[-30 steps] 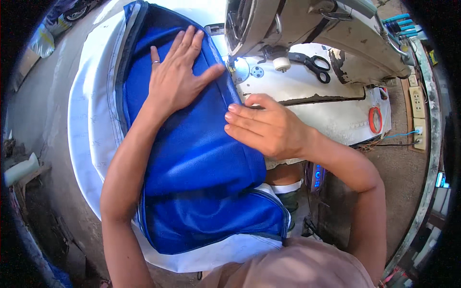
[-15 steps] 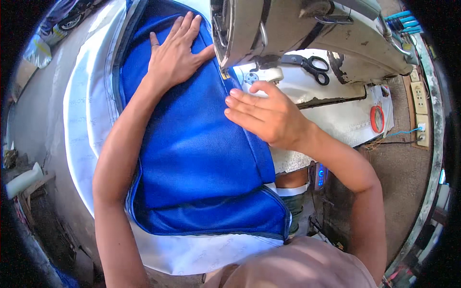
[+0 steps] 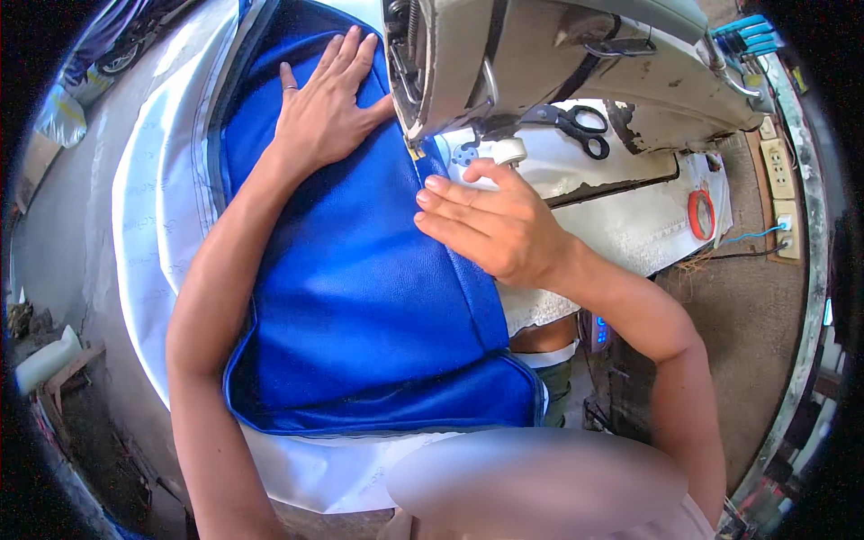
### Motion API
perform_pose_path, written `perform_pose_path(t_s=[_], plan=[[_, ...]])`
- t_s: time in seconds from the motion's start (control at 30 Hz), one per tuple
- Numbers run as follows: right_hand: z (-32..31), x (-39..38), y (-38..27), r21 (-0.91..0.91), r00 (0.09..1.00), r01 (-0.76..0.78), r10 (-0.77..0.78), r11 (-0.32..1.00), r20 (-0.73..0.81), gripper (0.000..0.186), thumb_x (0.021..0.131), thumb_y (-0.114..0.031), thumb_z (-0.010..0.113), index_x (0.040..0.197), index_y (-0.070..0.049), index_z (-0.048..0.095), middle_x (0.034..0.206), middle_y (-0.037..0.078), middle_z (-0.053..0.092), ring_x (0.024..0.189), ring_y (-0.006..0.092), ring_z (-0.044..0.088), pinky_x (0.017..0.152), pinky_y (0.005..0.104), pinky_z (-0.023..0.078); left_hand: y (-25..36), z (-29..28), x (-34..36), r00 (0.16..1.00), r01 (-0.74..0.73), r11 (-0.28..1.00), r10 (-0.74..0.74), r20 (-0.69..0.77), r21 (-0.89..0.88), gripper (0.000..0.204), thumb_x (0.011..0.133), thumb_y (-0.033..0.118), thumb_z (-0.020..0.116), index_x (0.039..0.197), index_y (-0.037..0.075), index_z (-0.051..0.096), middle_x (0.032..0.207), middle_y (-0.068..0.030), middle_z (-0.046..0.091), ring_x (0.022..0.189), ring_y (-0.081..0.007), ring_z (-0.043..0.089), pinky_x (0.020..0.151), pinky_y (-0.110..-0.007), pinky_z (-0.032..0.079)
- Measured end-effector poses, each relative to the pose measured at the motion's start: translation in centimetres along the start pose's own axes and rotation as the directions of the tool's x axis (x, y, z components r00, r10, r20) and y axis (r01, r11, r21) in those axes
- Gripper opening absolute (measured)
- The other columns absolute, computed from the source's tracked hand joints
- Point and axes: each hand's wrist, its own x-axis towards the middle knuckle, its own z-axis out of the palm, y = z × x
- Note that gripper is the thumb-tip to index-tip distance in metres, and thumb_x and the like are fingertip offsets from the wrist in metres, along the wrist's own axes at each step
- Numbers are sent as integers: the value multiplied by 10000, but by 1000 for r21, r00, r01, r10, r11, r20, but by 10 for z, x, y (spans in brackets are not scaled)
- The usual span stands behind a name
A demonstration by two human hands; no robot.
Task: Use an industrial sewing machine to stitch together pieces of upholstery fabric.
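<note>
A large blue leather-like piece (image 3: 360, 297) with dark-edged seams lies across the work surface, over white sheet material (image 3: 139, 216). My left hand (image 3: 328, 112) presses flat on its upper part, fingers spread, with a ring on one finger. Beside the folded seam at the piece's right edge, my right hand (image 3: 499, 220) rests its outstretched fingertips on the blue material, just below the sewing machine's needle area. The sewing machine (image 3: 540, 54) stands at the top right. Its head hides the needle and the far end of the seam.
Black-handled scissors (image 3: 580, 128) lie on the machine bed (image 3: 621, 234), near a red ring-shaped roll (image 3: 701, 214). Power sockets (image 3: 779, 171) with plugged cables line the right side. A blue-lit control box (image 3: 599, 333) sits below the bed. A whitish bag (image 3: 61, 117) stands at the far left.
The view has shifted slightly, so the machine appears a little farther left. Both hands keep nearly the same pose on the blue piece.
</note>
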Motion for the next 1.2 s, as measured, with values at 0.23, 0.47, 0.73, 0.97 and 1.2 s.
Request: perform_pose_path(t_s=[0.23,0.47,0.73,0.97,1.2], plan=[[-3,0,-1,28,1000,16,-15,999,-15,94,939,-94,761,1021,-59,791,1090,65,828,1087,191,788,910,411,536,-2,3,1,1000,-13,1000,14,-23,13,956,965,784,528,1686,174,377,1764,-50,333,1639,-261,280,1216,-840,145],[-2,-3,4,67,1000,-22,21,998,5,112,924,-95,754,1022,-73,804,1110,60,830,1091,176,788,939,427,509,-7,4,14,999,-33,999,33,16,-17,984,959,818,492,1696,180,354,1780,-31,291,1654,-254,236,1213,-855,101],[-10,3,11,62,995,-94,91,994,50,138,919,-101,728,1027,-85,813,1136,53,831,1122,170,782,954,443,497,-19,17,32,935,-205,975,221,-278,86,651,988,517,643,1519,144,590,1548,-121,581,1451,-348,513,1148,-787,348],[-10,4,15,32,988,-130,127,991,91,155,894,-97,732,1024,-87,816,1156,53,830,1163,171,774,969,428,488,-8,-16,53,989,-100,986,113,92,-132,937,1017,688,510,1665,37,327,1750,-224,292,1646,-392,218,1233,-820,115],[-11,4,14,83,987,-130,120,988,109,215,838,-65,748,1039,-77,823,1155,56,830,1171,212,774,949,385,544,-15,-19,47,994,-94,986,100,42,-141,945,1018,687,505,1659,16,326,1751,-221,292,1642,-390,231,1234,-821,117]])
